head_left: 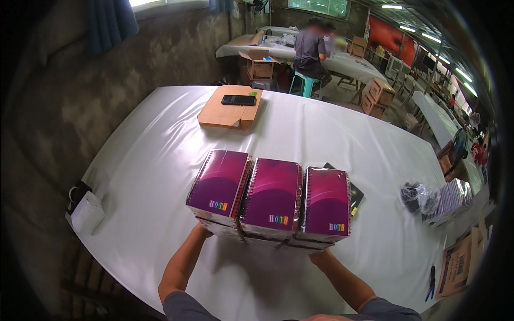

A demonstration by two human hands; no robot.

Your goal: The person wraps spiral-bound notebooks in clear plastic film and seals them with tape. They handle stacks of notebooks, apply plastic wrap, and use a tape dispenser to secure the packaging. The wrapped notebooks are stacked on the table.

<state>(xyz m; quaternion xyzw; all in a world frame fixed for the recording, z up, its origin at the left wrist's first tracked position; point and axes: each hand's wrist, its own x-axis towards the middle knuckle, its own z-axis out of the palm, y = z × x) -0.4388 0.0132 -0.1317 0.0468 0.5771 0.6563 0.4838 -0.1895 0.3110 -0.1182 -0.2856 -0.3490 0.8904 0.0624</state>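
Head camera: near the left edge of a white-covered surface [144, 160] sat a white packet [88, 214]. The person's left hand [203, 230] met the lower edge of the left stack of purple notebooks [217, 179], its fingers hidden, so whether they were clamped or apart could not be told. Behind that stack, a black phone [239, 100] lay on a flat piece of cardboard [219, 115]. Next came the middle stack [271, 190]; far beyond it, a co-worker [309, 51] sat at another table [353, 68]. The right hand [319, 258] was at the lower edge of the right stack [326, 200], its fingers likewise out of sight. All three stacks stood side by side between the arms; whether they rested on the surface or were held above it was unclear. Lining them up appeared done; how much work was left could not be judged. A dark flat item [357, 198] showed behind the right stack, with clear plastic [427, 198], a silvery stack [453, 199] and a carton [455, 267] farther right.
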